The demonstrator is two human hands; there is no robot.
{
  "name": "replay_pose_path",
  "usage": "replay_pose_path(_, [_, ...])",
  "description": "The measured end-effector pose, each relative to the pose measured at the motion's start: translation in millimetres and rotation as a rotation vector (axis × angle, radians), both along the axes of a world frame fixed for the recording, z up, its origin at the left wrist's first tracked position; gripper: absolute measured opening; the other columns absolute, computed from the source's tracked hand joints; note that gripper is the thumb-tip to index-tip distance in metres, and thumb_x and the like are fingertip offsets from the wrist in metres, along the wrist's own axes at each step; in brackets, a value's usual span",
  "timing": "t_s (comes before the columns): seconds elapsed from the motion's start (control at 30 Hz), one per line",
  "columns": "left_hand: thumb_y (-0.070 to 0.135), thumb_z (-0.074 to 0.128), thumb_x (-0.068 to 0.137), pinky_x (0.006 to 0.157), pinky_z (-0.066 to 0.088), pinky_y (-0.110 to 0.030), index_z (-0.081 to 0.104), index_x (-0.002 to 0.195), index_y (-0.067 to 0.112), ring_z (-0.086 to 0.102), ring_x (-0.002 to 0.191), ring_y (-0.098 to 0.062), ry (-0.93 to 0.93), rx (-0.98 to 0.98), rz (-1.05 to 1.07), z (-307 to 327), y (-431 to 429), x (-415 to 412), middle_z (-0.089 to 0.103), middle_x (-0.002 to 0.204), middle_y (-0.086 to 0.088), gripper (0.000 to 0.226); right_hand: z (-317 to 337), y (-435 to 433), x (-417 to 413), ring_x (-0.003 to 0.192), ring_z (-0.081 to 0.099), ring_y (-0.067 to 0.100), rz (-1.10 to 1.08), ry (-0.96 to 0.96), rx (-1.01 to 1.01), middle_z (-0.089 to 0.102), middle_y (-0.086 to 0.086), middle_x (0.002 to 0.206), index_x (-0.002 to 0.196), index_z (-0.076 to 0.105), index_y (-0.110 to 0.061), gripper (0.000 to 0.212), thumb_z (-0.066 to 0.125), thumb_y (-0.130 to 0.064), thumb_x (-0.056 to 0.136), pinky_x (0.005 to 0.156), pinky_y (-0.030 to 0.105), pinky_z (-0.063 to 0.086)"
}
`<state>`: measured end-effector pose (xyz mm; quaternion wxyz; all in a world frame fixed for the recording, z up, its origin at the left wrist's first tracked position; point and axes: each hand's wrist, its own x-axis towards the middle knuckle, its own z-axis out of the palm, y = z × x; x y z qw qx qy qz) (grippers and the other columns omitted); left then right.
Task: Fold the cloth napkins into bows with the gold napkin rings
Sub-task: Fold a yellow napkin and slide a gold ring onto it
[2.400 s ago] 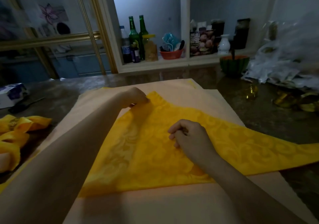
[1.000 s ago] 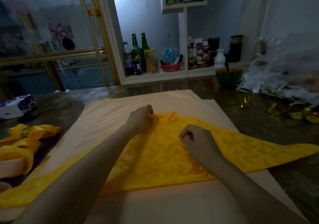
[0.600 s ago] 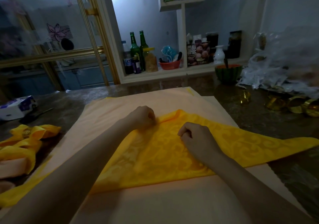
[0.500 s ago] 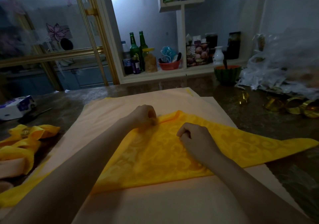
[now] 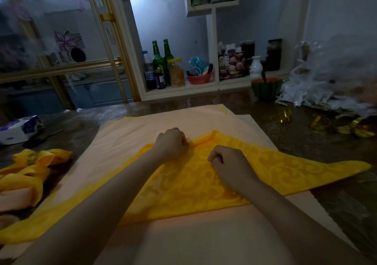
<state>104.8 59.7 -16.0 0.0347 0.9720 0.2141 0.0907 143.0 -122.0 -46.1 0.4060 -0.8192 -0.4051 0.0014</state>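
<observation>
Head view: the yellow napkin (image 5: 204, 185) lies folded on the peach mat (image 5: 204, 236), its tips reaching 3 and 8 o'clock. The left hand (image 5: 172, 143) grips its far fold at 12 o'clock. The right hand (image 5: 228, 162) pinches the cloth just beside it (likely to roll the edge evenly). The gold napkin rings (image 5: 342, 123) sit at 2 o'clock on the tabletop (image 5: 295, 140).

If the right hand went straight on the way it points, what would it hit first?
The right hand points up-left along the yellow napkin; likely it meets the left hand first, though depth is unclear.
</observation>
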Motion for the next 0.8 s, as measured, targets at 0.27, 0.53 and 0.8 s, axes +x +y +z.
replay_pose_path(0.27, [0.015, 0.058, 0.091, 0.089, 0.049, -0.033, 0.049, 0.126, 0.013, 0.055, 0.107, -0.025, -0.025, -0.273, 0.061, 5.3, 0.6, 5.7, 0.055, 0.121, -0.012, 0.036, 0.4, 0.1, -1.5, 0.060, 0.044, 0.002, 0.008, 0.006, 0.007, 0.051, -0.010, 0.073, 0.097, 0.065, -0.013, 0.021, 0.044, -0.009, 0.095, 0.052, 0.018, 0.031])
replay_pose_path(0.53, [0.021, 0.054, 0.089, 0.092, 0.038, -0.034, 0.059, 0.113, 0.016, 0.049, 0.109, -0.020, 0.044, 0.077, -0.108, 3.7, -20.6, -10.7, 0.054, 0.117, -0.003, 0.025, -0.5, -0.1, -0.8, 0.061, 0.045, 0.004, -0.003, -0.003, 0.001, 0.054, -0.007, 0.076, 0.097, 0.065, -0.012, 0.023, 0.043, -0.009, 0.095, 0.053, 0.020, 0.035])
replay_pose_path(0.8, [0.012, 0.063, 0.087, 0.079, 0.047, -0.024, 0.066, 0.109, 0.004, 0.058, 0.098, -0.021, -0.015, -0.196, -0.020, 11.0, -10.7, 2.7, 0.063, 0.112, -0.011, 0.023, -1.4, -0.2, -0.6, 0.060, 0.043, 0.002, 0.004, -0.002, 0.010, 0.047, -0.013, 0.069, 0.097, 0.065, -0.012, 0.023, 0.043, -0.009, 0.095, 0.051, 0.016, 0.029])
